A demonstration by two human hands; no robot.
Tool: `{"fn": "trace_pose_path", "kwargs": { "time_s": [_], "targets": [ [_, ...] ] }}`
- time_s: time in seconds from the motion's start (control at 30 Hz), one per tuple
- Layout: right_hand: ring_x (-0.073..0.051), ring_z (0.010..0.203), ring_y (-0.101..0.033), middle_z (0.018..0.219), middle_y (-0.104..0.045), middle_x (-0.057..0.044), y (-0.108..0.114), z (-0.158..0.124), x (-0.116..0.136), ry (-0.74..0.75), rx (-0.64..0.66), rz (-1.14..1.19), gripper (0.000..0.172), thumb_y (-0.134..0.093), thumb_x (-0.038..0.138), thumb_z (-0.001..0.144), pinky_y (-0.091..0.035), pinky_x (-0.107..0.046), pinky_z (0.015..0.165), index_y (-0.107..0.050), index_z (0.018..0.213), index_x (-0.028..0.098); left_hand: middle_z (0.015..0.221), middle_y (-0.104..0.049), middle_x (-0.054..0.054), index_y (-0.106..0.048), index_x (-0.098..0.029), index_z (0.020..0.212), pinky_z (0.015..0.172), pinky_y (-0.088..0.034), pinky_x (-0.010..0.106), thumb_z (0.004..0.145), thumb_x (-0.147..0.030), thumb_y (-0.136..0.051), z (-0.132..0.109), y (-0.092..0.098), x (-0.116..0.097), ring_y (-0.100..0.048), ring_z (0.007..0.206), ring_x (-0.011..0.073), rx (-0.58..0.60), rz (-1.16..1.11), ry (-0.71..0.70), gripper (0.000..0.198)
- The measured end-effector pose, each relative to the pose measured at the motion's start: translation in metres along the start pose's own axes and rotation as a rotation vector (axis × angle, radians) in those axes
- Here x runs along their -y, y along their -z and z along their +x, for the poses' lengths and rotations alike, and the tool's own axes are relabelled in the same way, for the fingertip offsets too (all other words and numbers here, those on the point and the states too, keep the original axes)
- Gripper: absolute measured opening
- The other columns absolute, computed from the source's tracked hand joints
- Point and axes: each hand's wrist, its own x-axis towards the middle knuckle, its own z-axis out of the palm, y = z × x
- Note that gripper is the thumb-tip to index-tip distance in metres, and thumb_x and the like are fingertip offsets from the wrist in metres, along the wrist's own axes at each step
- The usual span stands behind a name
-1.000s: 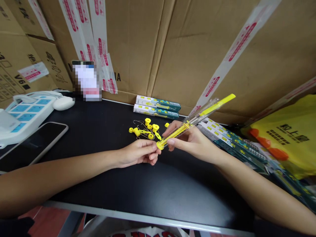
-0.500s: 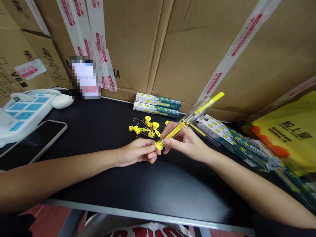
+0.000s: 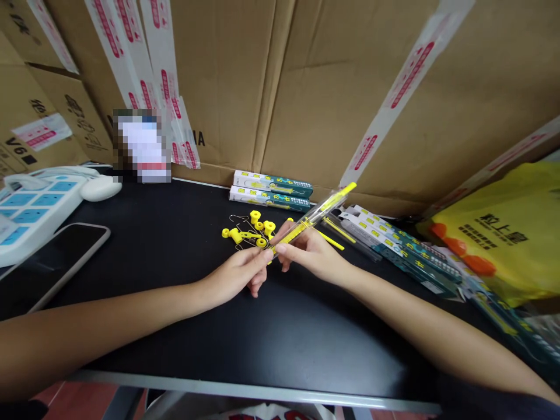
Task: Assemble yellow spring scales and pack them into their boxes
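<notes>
My right hand (image 3: 308, 252) grips a clear tube with a yellow scale inside (image 3: 321, 212), held slanting up to the right over the black table (image 3: 184, 245). At the tube's near end my left hand (image 3: 238, 271) has its fingertips pinched; what they hold there is hidden. Just behind the hands lies a small heap of yellow plastic parts and thin wire hooks (image 3: 251, 228). A loose yellow strip (image 3: 332, 240) lies beside my right hand.
Two long printed boxes (image 3: 271, 189) lie at the back against cardboard cartons (image 3: 306, 87). More such boxes (image 3: 402, 248) and a yellow bag (image 3: 499, 233) fill the right. A phone (image 3: 52, 259), power strip (image 3: 30, 204) and white mouse (image 3: 98, 188) sit at the left.
The tube has tipped lower, its far end dropping and coming left. Both hands have shifted slightly left and closer together at the tube's near end.
</notes>
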Motion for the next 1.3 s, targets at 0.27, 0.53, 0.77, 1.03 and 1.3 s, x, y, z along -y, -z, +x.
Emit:
{"fn": "trace_pose_path", "kwargs": {
  "time_s": [0.27, 0.53, 0.77, 1.03, 1.3],
  "targets": [
    [-0.011, 0.07, -0.06, 0.08, -0.059, 0.0, -0.005, -0.005, 0.007, 0.04, 0.056, 0.014, 0.025, -0.059, 0.04, 0.089, -0.051, -0.024, 0.06, -0.051, 0.101, 0.019, 0.069, -0.054, -0.001, -0.057, -0.014, 0.083, 0.051, -0.045, 0.022, 0.077, -0.062, -0.061, 0.0, 0.002, -0.008, -0.05, 0.055, 0.0085, -0.051, -0.117, -0.003, 0.049],
    [-0.016, 0.082, -0.059, 0.092, -0.062, -0.004, 0.052, 0.003, 0.023, 0.117, -0.149, -0.537, 0.022, -0.058, 0.029, 0.087, -0.048, -0.029, 0.07, -0.057, 0.107, 0.019, 0.07, -0.056, -0.001, -0.053, -0.015, 0.076, 0.053, -0.043, 0.02, 0.086, -0.05, -0.057, 0.007, 0.026, -0.033, -0.049, 0.056, 0.0071, -0.214, -0.074, -0.123, 0.037],
    [-0.015, 0.067, -0.056, 0.081, -0.064, -0.003, 0.067, 0.002, 0.013, -0.162, 0.181, -1.076, 0.022, -0.061, 0.034, 0.083, -0.039, -0.027, 0.062, -0.064, 0.098, 0.019, 0.071, -0.055, 0.0, -0.053, -0.016, 0.073, 0.056, -0.043, 0.021, 0.09, -0.047, -0.052, 0.001, 0.048, -0.035, -0.049, 0.059, 0.0085, -0.259, 0.083, -0.1, 0.035],
    [-0.013, 0.063, -0.053, 0.075, -0.061, -0.002, 0.053, 0.005, -0.004, -0.165, 0.204, -1.03, 0.005, -0.057, 0.02, 0.083, -0.037, -0.025, 0.057, -0.058, 0.08, 0.017, 0.069, -0.054, -0.002, -0.048, -0.017, 0.071, 0.055, -0.044, 0.022, 0.089, -0.049, -0.051, -0.009, 0.063, -0.026, -0.05, 0.059, 0.0091, -0.191, 0.189, -0.085, 0.037],
    [-0.013, 0.064, -0.063, 0.069, -0.065, 0.0, 0.094, -0.003, 0.035, -0.051, 0.007, -0.451, 0.023, -0.072, 0.032, 0.077, -0.05, -0.027, 0.06, -0.053, 0.076, 0.018, 0.069, -0.053, -0.002, -0.048, -0.017, 0.072, 0.054, -0.045, 0.022, 0.09, -0.048, -0.05, -0.007, 0.071, -0.025, -0.05, 0.059, 0.0088, -0.169, 0.207, -0.057, 0.037]
  ]
}}
